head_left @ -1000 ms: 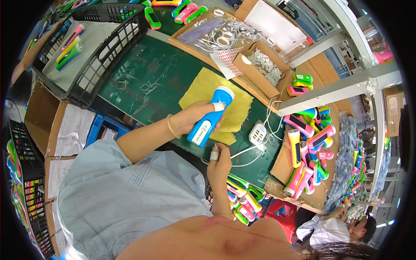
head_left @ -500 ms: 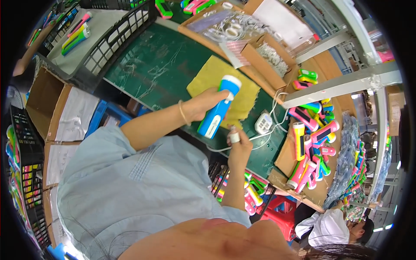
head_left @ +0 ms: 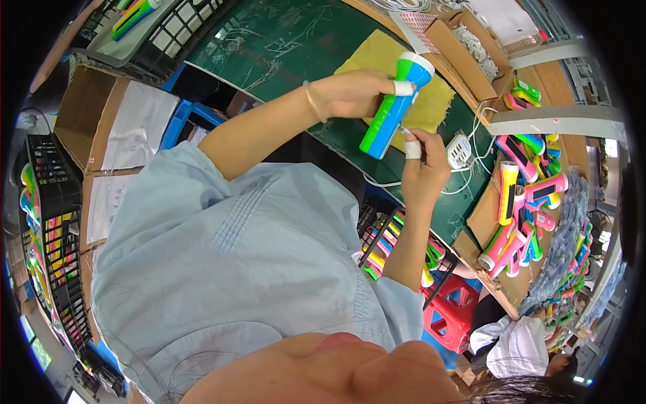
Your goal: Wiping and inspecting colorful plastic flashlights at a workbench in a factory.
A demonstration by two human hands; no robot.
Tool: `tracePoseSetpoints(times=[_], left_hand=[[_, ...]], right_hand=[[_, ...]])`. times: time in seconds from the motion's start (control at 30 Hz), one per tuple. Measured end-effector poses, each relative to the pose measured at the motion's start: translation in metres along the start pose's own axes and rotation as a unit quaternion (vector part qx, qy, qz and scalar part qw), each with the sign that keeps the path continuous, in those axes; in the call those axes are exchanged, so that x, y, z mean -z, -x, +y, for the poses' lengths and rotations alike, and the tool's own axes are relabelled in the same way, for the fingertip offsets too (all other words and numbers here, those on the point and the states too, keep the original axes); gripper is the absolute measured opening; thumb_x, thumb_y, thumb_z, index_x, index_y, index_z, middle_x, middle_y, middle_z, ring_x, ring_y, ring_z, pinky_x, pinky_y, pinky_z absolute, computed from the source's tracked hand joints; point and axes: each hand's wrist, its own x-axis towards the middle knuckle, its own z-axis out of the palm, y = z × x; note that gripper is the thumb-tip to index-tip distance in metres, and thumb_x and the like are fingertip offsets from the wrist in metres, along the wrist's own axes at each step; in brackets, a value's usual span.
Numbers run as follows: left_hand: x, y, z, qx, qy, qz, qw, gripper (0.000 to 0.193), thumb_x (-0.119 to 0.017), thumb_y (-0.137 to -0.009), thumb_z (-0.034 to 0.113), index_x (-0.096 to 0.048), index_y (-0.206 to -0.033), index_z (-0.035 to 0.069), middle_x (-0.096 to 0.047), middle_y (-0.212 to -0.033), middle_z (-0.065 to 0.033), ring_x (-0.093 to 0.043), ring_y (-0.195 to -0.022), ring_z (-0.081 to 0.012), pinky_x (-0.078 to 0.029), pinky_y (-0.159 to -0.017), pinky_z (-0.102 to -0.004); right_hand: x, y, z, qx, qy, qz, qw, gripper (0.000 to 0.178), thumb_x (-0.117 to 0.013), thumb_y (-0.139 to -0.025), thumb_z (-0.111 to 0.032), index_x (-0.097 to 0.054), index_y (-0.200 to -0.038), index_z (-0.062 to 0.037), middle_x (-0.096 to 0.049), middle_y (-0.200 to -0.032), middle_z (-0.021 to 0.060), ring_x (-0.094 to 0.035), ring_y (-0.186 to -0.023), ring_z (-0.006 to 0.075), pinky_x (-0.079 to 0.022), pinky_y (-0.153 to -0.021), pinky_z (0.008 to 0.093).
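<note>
My left hand [head_left: 360, 94] is closed round a blue and green flashlight [head_left: 389, 118] with a white head. The flashlight is tilted, its head pointing up and right, over a yellow cloth [head_left: 437, 101]. White tape wraps the thumb of that hand. Close to the flashlight's lower side, my right hand [head_left: 427, 161] pinches something small and thin that I cannot make out; its tip is near or touching the casing. This thumb is taped in white too. A white cable [head_left: 383, 184] runs behind the right hand towards a white multi-port charger [head_left: 459, 152].
Several colourful flashlights [head_left: 508, 192] are piled in a cardboard tray at right. A cardboard box of small white parts [head_left: 471, 50] stands at the back of the green table [head_left: 235, 50]. Black crates [head_left: 171, 40] are at left. A metal post [head_left: 558, 121] juts in at right.
The flashlight has been turned, so its green side now shows beside the blue. My right hand has come up to the flashlight's side. The whole view has shifted.
</note>
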Motion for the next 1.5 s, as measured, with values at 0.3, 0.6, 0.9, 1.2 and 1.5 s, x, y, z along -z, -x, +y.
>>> tracePoseSetpoints(times=[0.3, 0.6, 0.9, 1.2, 1.5], left_hand=[[-0.029, 0.026, -0.01, -0.079, -0.012, 0.016, 0.997, 0.038, -0.056, -0.085, 0.038, -0.05, -0.098, 0.002, -0.054, -0.083, -0.0061, -0.054, -0.071, -0.0131, -0.048, -0.063, -0.027], [-0.022, 0.007, -0.012, -0.08, 0.281, -0.095, 0.952, 0.051, -0.045, -0.088, 0.049, -0.045, -0.114, 0.006, -0.054, -0.089, -0.0059, -0.053, -0.073, -0.0161, -0.047, -0.067, -0.0317], [-0.014, -0.011, -0.018, -0.221, 0.162, -0.104, 0.956, 0.072, -0.047, -0.079, 0.062, -0.039, -0.12, 0.003, -0.052, -0.084, -0.0068, -0.048, -0.087, -0.0213, -0.039, -0.083, -0.0359], [-0.004, -0.001, 0.005, -0.139, 0.055, 0.054, 0.987, 0.036, -0.057, -0.085, 0.024, -0.043, -0.11, 0.003, -0.055, -0.088, -0.0091, -0.06, -0.073, -0.0188, -0.05, -0.064, -0.0313], [-0.014, 0.007, -0.002, -0.081, -0.161, 0.107, 0.978, 0.045, -0.063, -0.081, 0.024, -0.039, -0.111, 0.0, -0.054, -0.082, -0.0076, -0.057, -0.068, -0.0144, -0.049, -0.061, -0.0275]], right_hand=[[0.029, -0.026, -0.052, 0.162, -0.088, -0.185, 0.965, 0.019, -0.059, -0.064, 0.006, -0.059, -0.081, -0.002, -0.056, -0.076, 0.0091, -0.054, -0.074, 0.0266, -0.043, -0.064, 0.0346], [0.001, 0.024, -0.022, 0.377, -0.019, -0.076, 0.923, 0.04, -0.068, -0.054, -0.003, -0.065, -0.094, -0.0053, -0.045, -0.075, 0.0026, -0.046, -0.066, 0.0172, -0.038, -0.057, 0.0294], [-0.027, -0.008, -0.037, -0.044, 0.035, 0.068, 0.996, 0.062, -0.078, -0.063, -0.029, -0.048, -0.109, 0.0004, -0.047, -0.077, 0.0094, -0.047, -0.064, 0.0222, -0.039, -0.055, 0.031], [-0.022, -0.01, 0.004, -0.182, -0.149, -0.05, 0.971, 0.017, -0.046, -0.09, -0.015, -0.054, -0.094, 0.0006, -0.05, -0.08, 0.0069, -0.046, -0.069, 0.0135, -0.037, -0.058, 0.0253], [-0.008, -0.009, 0.009, -0.205, -0.245, -0.029, 0.947, 0.026, -0.047, -0.091, -0.021, -0.054, -0.079, 0.0012, -0.04, -0.058, -0.0036, -0.032, -0.049, 0.0028, -0.021, -0.045, 0.0185]])
